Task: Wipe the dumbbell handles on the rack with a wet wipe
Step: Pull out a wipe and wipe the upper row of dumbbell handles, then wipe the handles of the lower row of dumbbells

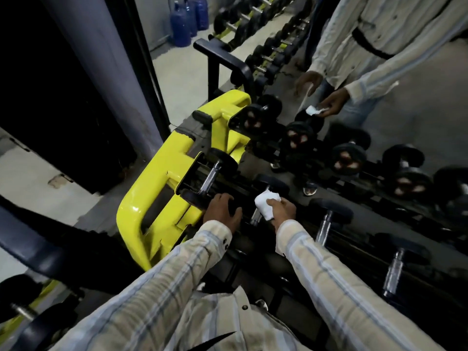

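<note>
A row of black dumbbells with chrome handles lies on the yellow-framed rack (152, 198). My right hand (285, 209) holds a folded white wet wipe (266, 205) wrapped over the handle of the second dumbbell (255, 219) from the rack's left end. My left hand (221, 211) curls over that dumbbell's near black head, steadying it. The first dumbbell (214, 173) lies just left of my hands. Two more dumbbells (325, 225) (393, 273) lie to the right, untouched.
A mirror behind the rack reflects the dumbbells and a person in a striped shirt (379, 34) holding the wipe. A grey pillar (101, 59) stands at left, blue water jugs (181, 24) at the back. A dark padded bar (38, 249) crosses the lower left.
</note>
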Demonstrator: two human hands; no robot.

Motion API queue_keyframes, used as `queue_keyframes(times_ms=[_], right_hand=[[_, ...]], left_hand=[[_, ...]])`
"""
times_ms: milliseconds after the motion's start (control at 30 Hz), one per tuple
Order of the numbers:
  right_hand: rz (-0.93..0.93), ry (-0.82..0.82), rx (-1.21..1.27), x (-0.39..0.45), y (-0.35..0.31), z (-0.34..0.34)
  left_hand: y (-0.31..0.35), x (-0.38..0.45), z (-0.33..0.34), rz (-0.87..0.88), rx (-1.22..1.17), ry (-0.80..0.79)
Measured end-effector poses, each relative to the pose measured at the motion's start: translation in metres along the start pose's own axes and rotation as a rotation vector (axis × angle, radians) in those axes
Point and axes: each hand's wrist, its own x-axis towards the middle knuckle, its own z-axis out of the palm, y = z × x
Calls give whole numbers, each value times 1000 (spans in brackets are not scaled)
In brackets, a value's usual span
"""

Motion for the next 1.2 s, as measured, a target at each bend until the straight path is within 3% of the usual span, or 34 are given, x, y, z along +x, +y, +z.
queue_keyframes(times_ms=[367, 533, 767, 933, 1067, 1200], right_hand=[[-46, 327, 195, -52, 2, -86], [-56, 485, 276, -89, 28, -144], [-35, 804, 352, -156, 74, -249], [3, 932, 425, -204, 110, -329], [28, 997, 318, -245, 148, -391], [80, 960, -114, -295, 211, -454]], left_hand=[[40, -13, 25, 370, 21, -175], [65, -39, 52, 540, 9, -340], [120, -117, 107, 705, 53, -565], [156, -185, 146, 847, 83, -675], [180, -247, 184, 1003, 188, -709], [195, -326, 227, 1222, 410, -745]])
